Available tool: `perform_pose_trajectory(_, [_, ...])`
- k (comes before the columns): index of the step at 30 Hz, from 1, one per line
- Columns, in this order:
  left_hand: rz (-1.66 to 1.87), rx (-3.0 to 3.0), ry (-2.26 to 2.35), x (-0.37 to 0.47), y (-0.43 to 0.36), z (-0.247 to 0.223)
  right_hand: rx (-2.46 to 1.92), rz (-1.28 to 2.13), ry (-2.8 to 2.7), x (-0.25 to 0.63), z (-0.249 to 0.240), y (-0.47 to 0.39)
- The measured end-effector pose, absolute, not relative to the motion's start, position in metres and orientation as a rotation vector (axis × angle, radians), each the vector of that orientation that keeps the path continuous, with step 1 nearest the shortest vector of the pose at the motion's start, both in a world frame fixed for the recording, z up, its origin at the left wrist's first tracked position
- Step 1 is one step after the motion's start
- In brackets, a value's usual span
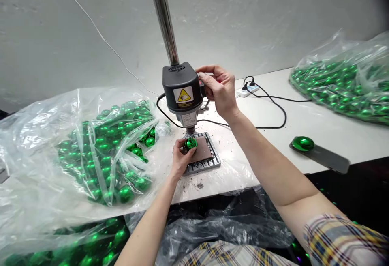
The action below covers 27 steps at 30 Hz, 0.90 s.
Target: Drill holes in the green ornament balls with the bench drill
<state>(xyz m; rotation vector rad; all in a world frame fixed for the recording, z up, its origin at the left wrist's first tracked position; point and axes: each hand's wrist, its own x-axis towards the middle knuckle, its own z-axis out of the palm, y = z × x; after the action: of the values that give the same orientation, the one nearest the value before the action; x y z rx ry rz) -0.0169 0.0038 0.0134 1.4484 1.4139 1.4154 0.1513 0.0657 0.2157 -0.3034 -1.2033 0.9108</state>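
Note:
A shiny green bauble (191, 143) is pinched between the thumb and fingers of my left hand (181, 156). It sits over a brown board on the slotted base (202, 169) of a small bench drill press (181, 83), directly under the chuck (190, 129). My right hand (219, 86) is raised at the right side of the black motor housing. Its thumb and fingers are closed around the switch box, where a bit of red shows. The drill tip is hidden behind the bauble, so I cannot tell whether it touches.
Clear plastic bags of green baubles lie at left (105, 148) and far right (343, 83). At right a single bauble (303, 143) rests on a dark phone-like slab (330, 158). A black cord (285, 114) runs from a power strip (248, 91). Shavings dot the white table (237, 168).

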Motion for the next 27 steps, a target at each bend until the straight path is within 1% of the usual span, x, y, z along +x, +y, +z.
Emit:
perform_pose_trajectory(8, [1.357, 1.754, 1.448, -0.013, -0.006, 0.010, -0.290, 0.917, -1.202, 0.152, 0.216, 0.066])
perform_pose_trajectory(16, [1.362, 1.437, 1.319, -0.011, 0.000, 0.000, -0.304, 0.845, -1.263, 0.155, 0.214, 0.069])
perform_pose_trajectory(22, [1.363, 1.439, 1.341, -0.009, -0.001, 0.005, -0.411, 0.726, -1.362, 0.158, 0.209, 0.071])
perform_pose_trajectory(27, [1.375, 1.456, 1.312, -0.009, -0.001, 0.006, -0.444, 0.599, -1.328, 0.157, 0.197, 0.049])
